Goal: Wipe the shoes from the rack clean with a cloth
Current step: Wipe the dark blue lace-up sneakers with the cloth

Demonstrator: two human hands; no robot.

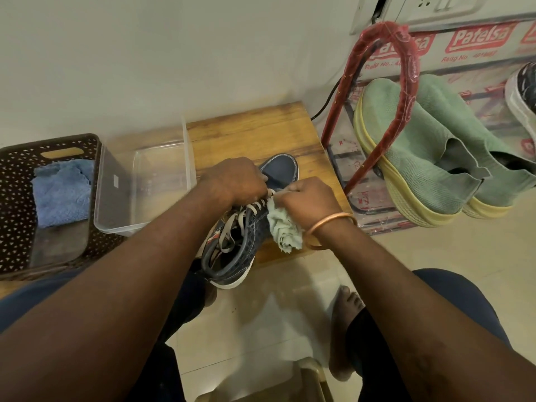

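Tile [261,320] nearest, glossy, w/ a bare foot [345,314] on it. Just past that the navy high-top [246,245] lies on a low wooden board [255,132], heel collar twd the person, long axis running away and slightly right to a smooth rounded toe cap. Both hands meet mid-shoe, at the top of the flat off-white laces [232,227]. Left hand [235,178] curls over the vamp from the left, fingers bent down & held together, steadying it. Right hand [307,201], copper bangle [327,224] at the wrist, has its fingers closed round a bunched pale-green cloth [282,227], whose loose end hangs against the shoe's right flank. So the cloth sits right of the upper, touching it; the next stroke prob follows that axis, right hand being nearer the stitched, textured side panel. Sole looks like white rubber. Further off: clear plastic tub [116,181], brown perforated basket [14,198] w/ a fluffy blue cloth [61,195], and at right a red rack [377,140] w/ green knit slip-ons [420,158].
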